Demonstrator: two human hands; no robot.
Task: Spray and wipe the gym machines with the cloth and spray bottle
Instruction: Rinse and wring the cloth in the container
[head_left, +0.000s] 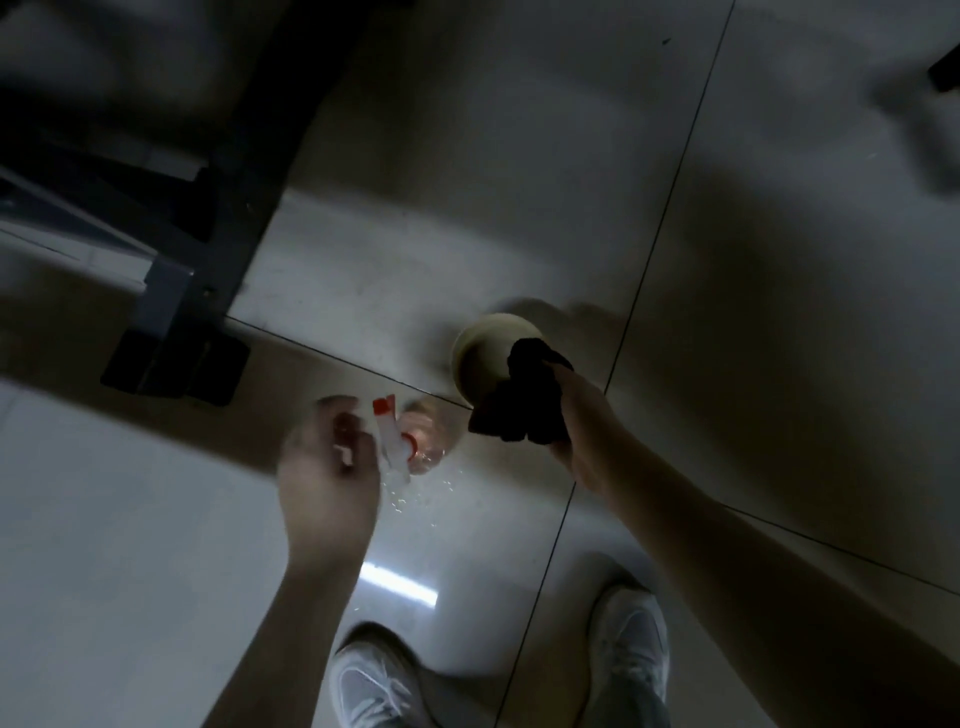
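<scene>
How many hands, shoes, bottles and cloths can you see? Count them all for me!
hands: 2, left hand and right hand
shoes: 2
bottle: 1
cloth: 1
total: 6

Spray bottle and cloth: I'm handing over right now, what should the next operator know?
Left hand: blurred beside the head of the spray bottle; grip unclear.
Right hand: grips the bunched dark cloth.
Bottle is low over the floor tiles, with droplets around it; the dark machine frame is at upper left.
Done: no wiped surface shows in this view.
Left: secure the bottle, then spray and wipe the machine.
</scene>
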